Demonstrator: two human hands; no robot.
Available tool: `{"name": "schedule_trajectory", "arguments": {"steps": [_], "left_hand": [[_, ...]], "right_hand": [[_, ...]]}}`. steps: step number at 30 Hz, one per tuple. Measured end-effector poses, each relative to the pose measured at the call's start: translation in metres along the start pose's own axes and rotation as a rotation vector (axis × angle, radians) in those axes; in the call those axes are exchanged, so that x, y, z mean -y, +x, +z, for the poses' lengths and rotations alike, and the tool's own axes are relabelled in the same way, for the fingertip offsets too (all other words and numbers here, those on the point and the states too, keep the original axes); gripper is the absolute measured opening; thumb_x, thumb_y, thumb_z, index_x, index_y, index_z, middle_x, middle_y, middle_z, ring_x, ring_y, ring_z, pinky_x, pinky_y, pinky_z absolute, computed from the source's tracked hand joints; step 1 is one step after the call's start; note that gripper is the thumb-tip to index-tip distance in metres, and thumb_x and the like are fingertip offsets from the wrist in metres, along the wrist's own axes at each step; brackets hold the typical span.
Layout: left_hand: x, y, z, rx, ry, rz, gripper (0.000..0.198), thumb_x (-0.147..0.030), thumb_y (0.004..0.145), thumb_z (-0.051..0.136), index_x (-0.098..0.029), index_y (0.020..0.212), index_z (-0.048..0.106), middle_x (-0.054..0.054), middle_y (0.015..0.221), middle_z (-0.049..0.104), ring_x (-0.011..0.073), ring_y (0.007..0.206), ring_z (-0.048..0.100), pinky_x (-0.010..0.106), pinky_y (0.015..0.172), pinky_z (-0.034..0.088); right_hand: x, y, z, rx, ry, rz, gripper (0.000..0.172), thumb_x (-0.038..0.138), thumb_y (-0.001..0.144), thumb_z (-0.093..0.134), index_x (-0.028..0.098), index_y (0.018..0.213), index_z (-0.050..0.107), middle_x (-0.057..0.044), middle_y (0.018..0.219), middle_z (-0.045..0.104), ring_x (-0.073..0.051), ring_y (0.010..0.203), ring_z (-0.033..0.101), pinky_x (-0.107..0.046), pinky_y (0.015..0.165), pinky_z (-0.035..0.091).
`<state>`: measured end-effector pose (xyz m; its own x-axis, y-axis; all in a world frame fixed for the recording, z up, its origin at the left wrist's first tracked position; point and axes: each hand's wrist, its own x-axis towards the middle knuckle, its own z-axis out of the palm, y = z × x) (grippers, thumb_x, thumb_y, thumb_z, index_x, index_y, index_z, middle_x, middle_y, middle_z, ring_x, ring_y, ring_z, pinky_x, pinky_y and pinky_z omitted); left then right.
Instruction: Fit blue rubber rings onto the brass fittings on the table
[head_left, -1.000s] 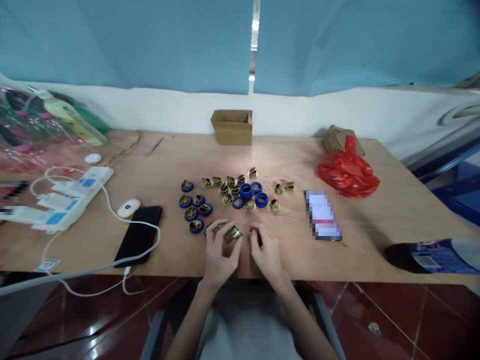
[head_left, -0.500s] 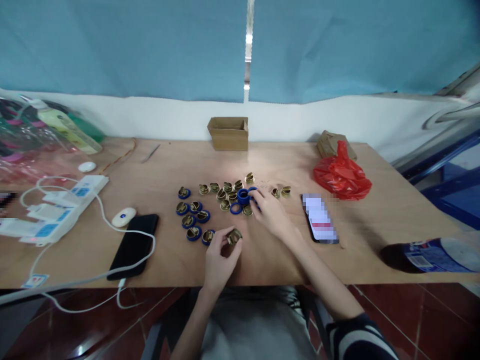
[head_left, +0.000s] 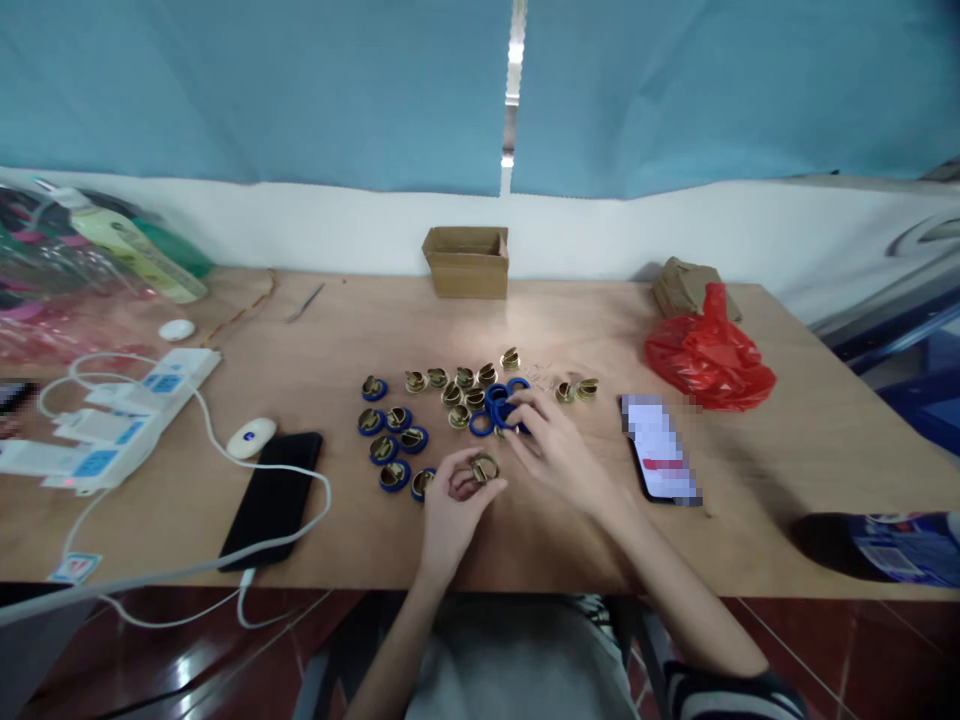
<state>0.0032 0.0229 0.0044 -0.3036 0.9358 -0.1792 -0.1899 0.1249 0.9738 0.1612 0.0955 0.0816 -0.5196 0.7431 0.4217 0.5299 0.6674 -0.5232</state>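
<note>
At blue rings (head_left: pixel 492 404), right hand (head_left: pixel 561 450) bends — left hand (head_left: pixel 454 508) pinching brassy piece (head_left: pixel 484 469).

The left hand (head_left: pixel 454 515) holds a brass piece (head_left: pixel 484 467) between thumb and fingers above the near middle of the tabletop (head_left: pixel 360 330); the right hand (head_left: pixel 562 460) reaches to the blue rings (head_left: pixel 493 403), though whether it pinches one is unclear; left of them lie brass pieces fitted with blue rings (head_left: pixel 413 440), and just beyond, bare brass pieces (head_left: pixel 464 377); a cardboard box (head_left: pixel 470 277) stands at the far edge; a red bag (head_left: pixel 709 350) sits far right, a lit phone (head_left: pixel 660 450) nearer; a black phone (head_left: pixel 274 495) and power strip (head_left: pixel 146 420) lie left.
</note>
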Motion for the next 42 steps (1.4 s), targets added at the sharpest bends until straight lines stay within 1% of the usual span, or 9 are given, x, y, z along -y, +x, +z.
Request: {"name": "schedule_trajectory", "arguments": {"steps": [4, 8, 14, 18, 22, 26, 34, 38, 42], "left_hand": [[0.003, -0.001, 0.001, 0.028, 0.002, 0.003, 0.047, -0.019, 0.061, 0.088, -0.018, 0.104, 0.070, 0.004, 0.090, 0.077, 0.0155, 0.079, 0.073, 0.022, 0.072, 0.059], [0.008, -0.003, 0.001, 0.038, 0.039, 0.065, 0.040, -0.016, 0.065, 0.084, -0.019, 0.103, 0.072, 0.004, 0.097, 0.075, 0.0151, 0.080, 0.073, 0.022, 0.071, 0.059], [0.013, -0.002, -0.005, 0.050, 0.076, 0.106, 0.039, -0.015, 0.070, 0.080, -0.019, 0.108, 0.072, 0.006, 0.105, 0.074, 0.0148, 0.082, 0.073, 0.022, 0.072, 0.060], [0.013, -0.001, -0.005, 0.077, 0.042, 0.123, 0.039, -0.014, 0.069, 0.080, -0.020, 0.107, 0.072, 0.005, 0.106, 0.074, 0.0149, 0.080, 0.075, 0.022, 0.071, 0.061], [0.009, -0.002, -0.004, 0.074, 0.062, 0.144, 0.039, -0.017, 0.071, 0.081, -0.020, 0.109, 0.073, 0.007, 0.111, 0.074, 0.0171, 0.086, 0.076, 0.024, 0.076, 0.062], [0.008, -0.001, -0.005, 0.080, 0.067, 0.141, 0.040, -0.021, 0.074, 0.081, -0.021, 0.113, 0.074, 0.008, 0.115, 0.075, 0.0201, 0.095, 0.077, 0.028, 0.084, 0.064], [0.004, 0.000, -0.009, 0.184, -0.004, 0.166, 0.041, -0.023, 0.081, 0.078, -0.022, 0.121, 0.072, 0.010, 0.125, 0.074, 0.0236, 0.109, 0.074, 0.033, 0.095, 0.062], [-0.004, -0.002, -0.011, 0.279, -0.078, 0.151, 0.037, -0.029, 0.088, 0.071, -0.022, 0.125, 0.071, 0.011, 0.130, 0.072, 0.0265, 0.113, 0.073, 0.036, 0.091, 0.065], [-0.007, -0.004, -0.010, 0.222, -0.046, 0.158, 0.035, -0.030, 0.086, 0.075, -0.021, 0.120, 0.073, 0.012, 0.127, 0.074, 0.0275, 0.118, 0.071, 0.038, 0.098, 0.062]], "right_hand": [[0.021, -0.023, -0.002, 0.125, 0.100, 0.020, 0.006, 0.017, 0.100, 0.054, 0.021, 0.099, 0.057, -0.012, 0.127, 0.059, -0.025, 0.120, 0.060, -0.045, 0.102, 0.055], [0.027, -0.038, 0.007, 0.175, 0.145, 0.070, 0.008, 0.015, 0.100, 0.052, 0.021, 0.102, 0.057, -0.011, 0.128, 0.060, -0.025, 0.119, 0.062, -0.045, 0.100, 0.056], [0.027, -0.045, 0.013, 0.105, 0.221, 0.140, 0.006, 0.019, 0.100, 0.056, 0.023, 0.104, 0.058, -0.008, 0.124, 0.062, -0.023, 0.117, 0.063, -0.043, 0.101, 0.055], [0.027, -0.047, 0.016, 0.116, 0.216, 0.173, 0.020, 0.018, 0.098, 0.058, 0.023, 0.117, 0.056, -0.008, 0.120, 0.065, -0.024, 0.116, 0.064, -0.044, 0.101, 0.056], [0.021, -0.049, 0.024, 0.110, 0.182, 0.190, 0.033, 0.020, 0.099, 0.059, 0.023, 0.131, 0.053, -0.010, 0.126, 0.066, -0.026, 0.120, 0.064, -0.046, 0.102, 0.057], [0.014, -0.051, 0.031, 0.087, 0.136, 0.153, 0.037, 0.020, 0.100, 0.058, 0.022, 0.136, 0.054, -0.012, 0.133, 0.066, -0.027, 0.125, 0.063, -0.048, 0.106, 0.055], [0.005, -0.055, 0.036, 0.017, 0.179, 0.126, 0.043, 0.022, 0.101, 0.058, 0.028, 0.143, 0.055, -0.008, 0.138, 0.066, -0.024, 0.128, 0.063, -0.046, 0.110, 0.054], [0.002, -0.058, 0.039, -0.025, 0.224, 0.140, 0.048, 0.020, 0.099, 0.062, 0.031, 0.145, 0.054, -0.005, 0.137, 0.067, -0.023, 0.126, 0.064, -0.044, 0.110, 0.054], [0.006, -0.061, 0.041, -0.083, 0.251, 0.149, 0.048, 0.020, 0.098, 0.063, 0.033, 0.144, 0.056, -0.005, 0.134, 0.070, -0.022, 0.121, 0.066, -0.043, 0.107, 0.055]]}}
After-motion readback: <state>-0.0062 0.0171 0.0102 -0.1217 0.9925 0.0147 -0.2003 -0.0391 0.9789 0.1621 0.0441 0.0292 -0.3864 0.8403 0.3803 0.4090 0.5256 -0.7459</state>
